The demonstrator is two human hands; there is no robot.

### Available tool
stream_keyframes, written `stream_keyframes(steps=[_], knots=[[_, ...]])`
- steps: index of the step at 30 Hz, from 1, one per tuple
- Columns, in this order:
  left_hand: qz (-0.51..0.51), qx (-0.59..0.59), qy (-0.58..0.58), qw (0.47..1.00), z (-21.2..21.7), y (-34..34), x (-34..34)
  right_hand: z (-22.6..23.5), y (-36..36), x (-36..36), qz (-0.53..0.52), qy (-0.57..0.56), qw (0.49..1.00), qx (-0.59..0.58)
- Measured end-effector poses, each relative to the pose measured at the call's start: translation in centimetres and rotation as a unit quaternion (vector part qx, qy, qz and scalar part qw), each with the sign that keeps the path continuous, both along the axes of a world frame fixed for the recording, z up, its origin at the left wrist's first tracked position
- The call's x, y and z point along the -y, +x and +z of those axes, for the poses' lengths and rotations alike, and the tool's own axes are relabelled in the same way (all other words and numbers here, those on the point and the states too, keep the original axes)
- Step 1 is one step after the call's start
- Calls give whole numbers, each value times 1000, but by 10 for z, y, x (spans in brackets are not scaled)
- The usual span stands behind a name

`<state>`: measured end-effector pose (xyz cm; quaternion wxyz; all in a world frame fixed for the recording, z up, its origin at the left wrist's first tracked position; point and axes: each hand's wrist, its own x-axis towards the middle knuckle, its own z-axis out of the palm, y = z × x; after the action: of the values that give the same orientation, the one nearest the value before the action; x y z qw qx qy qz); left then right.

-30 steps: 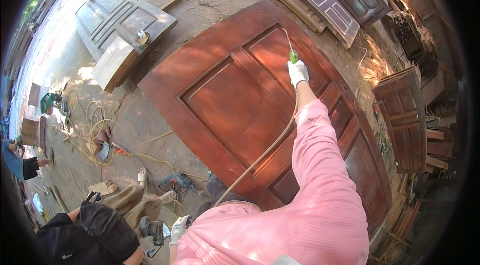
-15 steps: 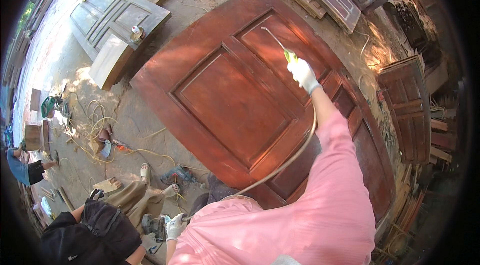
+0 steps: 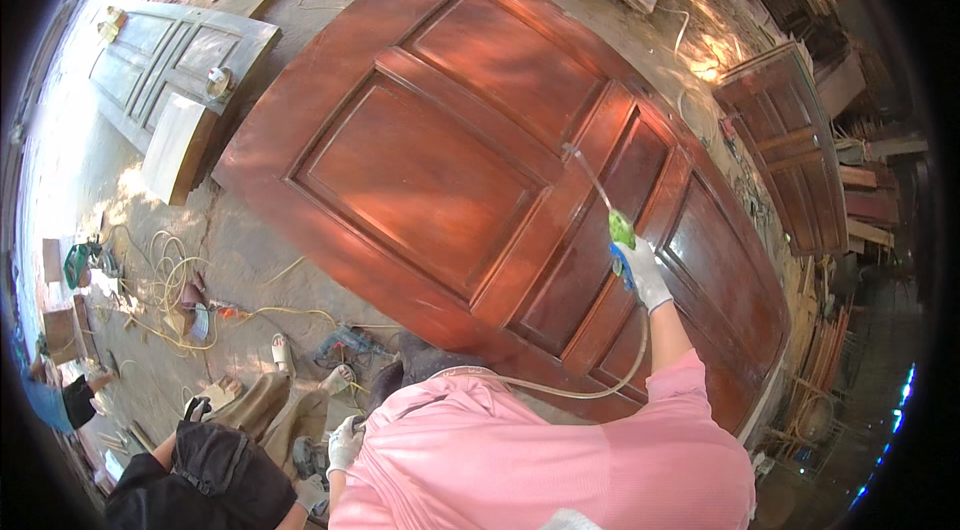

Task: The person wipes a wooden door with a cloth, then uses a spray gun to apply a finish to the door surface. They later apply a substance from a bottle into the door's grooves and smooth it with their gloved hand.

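Observation:
My right hand (image 3: 641, 271), in a white glove with blue on it, is wrapped round a green air blow gun (image 3: 620, 228). The gun's thin metal nozzle points up and left over a large reddish-brown panelled wooden door (image 3: 420, 190). From the gun a pale hose (image 3: 560, 393) loops down and back to my waist. My left hand (image 3: 346, 443), gloved in white too, is closed low beside my pink shirt; whatever it may hold is hidden.
A co-worker in black (image 3: 215, 475) crouches at lower left, close to my left hand. Behind lie a blue power tool (image 3: 350, 342) and tangled yellow hoses (image 3: 180, 280). A grey panelled door (image 3: 180, 65) rests at upper left; a brown door (image 3: 790, 150) leans at right.
My right hand has moved the blow gun down and slightly right, from the far panel toward the door's middle. The view has shifted a little, and my left hand remains low at my side.

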<state>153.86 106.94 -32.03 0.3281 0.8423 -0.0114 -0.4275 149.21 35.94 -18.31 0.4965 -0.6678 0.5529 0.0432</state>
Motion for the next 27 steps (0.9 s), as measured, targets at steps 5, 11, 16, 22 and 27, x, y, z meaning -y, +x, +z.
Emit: stream_keyframes(steps=[5,11,16,22,27], knots=[[-95,25,21,995,23,31,11,-17,-1,11,-17,-49,997,51],[-79,20,-3,997,25,35,6,-26,25,65,-47,-124,987,91],[-85,14,3,996,21,44,9,-38,53,120,-29,-196,975,98],[-98,2,32,995,33,50,30,-16,77,117,61,-131,990,9],[-99,25,10,995,-6,22,-10,-34,16,60,137,-136,978,83]])
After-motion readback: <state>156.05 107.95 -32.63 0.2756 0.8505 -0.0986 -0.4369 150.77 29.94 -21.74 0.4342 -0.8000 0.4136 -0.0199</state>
